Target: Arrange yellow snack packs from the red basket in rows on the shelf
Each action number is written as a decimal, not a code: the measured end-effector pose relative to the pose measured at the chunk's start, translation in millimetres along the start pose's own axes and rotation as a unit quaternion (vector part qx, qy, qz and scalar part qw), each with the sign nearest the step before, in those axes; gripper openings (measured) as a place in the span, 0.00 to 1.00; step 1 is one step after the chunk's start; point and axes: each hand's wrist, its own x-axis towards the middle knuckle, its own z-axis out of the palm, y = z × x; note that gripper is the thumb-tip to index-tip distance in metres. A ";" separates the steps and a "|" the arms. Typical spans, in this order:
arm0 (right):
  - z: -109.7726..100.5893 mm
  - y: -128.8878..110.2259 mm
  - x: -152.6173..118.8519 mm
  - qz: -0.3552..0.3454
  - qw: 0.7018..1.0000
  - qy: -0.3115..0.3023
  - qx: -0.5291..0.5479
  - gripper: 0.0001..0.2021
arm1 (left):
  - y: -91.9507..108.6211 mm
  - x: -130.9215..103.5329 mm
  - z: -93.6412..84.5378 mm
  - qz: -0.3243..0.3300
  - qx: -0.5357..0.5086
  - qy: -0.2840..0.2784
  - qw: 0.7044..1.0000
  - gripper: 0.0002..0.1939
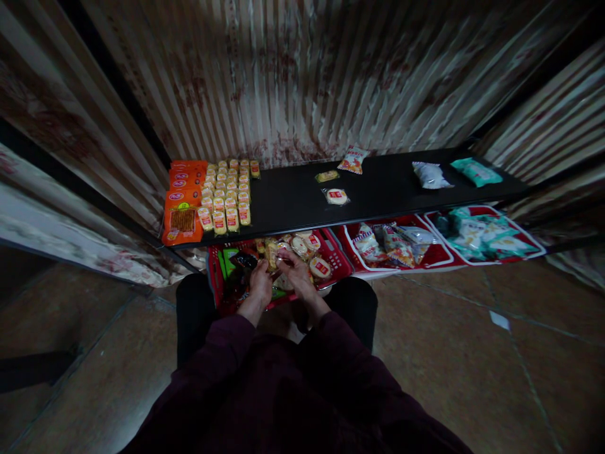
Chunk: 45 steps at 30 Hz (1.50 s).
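Observation:
Both hands are over a red plastic basket on my lap side of the shelf. My left hand is closed, with its fingertips on a small yellow wrapped snack. Close beside it, my right hand has its fingers curled over the packets, and what is in them is hard to make out. Round wrapped biscuits lie in the basket to the right of my hands. Green packaging and dark packets show at its left.
On the black shelf, orange packets and rows of small yellow snacks fill the left end. A white-and-orange bag, a round biscuit, a silvery bag and a teal bag lie farther right. Two more baskets hold bags.

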 end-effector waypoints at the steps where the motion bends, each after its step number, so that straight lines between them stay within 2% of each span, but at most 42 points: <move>1: 0.1 0.0 0.3 -0.001 1.000 0.002 -0.003 0.20 | 0.2 0.4 -0.2 0.001 0.009 -0.004 1.000 0.06; 8: 2.2 0.2 0.1 -0.022 1.000 0.005 -0.015 0.21 | -0.1 3.5 -0.9 0.025 0.066 -0.022 0.997 0.07; 13: 2.3 6.5 1.8 -0.048 0.997 0.039 -0.046 0.23 | 0.4 4.0 -0.2 0.000 0.017 -0.036 0.999 0.08; 18: 3.8 6.0 3.3 -0.058 0.996 0.028 -0.067 0.22 | 3.3 1.4 1.3 0.014 0.038 -0.053 0.998 0.10; 31: 6.0 -3.5 -2.9 -0.091 0.988 0.031 -0.119 0.16 | 6.9 2.2 3.0 -0.094 -0.045 0.018 0.994 0.02; 34: 5.6 -7.1 -5.9 -0.144 0.971 0.035 -0.189 0.14 | 6.5 4.4 2.2 -0.109 -0.071 0.022 0.991 0.02; 38: 5.2 -14.5 -11.5 -0.210 0.930 0.023 -0.302 0.14 | 4.2 8.6 -0.2 -0.133 -0.108 0.023 0.985 0.03; 42: 5.5 -17.7 -15.5 -0.227 0.899 0.006 -0.374 0.15 | 2.0 9.9 -1.0 -0.149 -0.118 0.023 0.982 0.06; 45: 4.6 -15.6 -16.5 -0.225 0.886 -0.002 -0.406 0.17 | 1.3 9.3 -1.0 -0.144 -0.118 0.015 0.983 0.05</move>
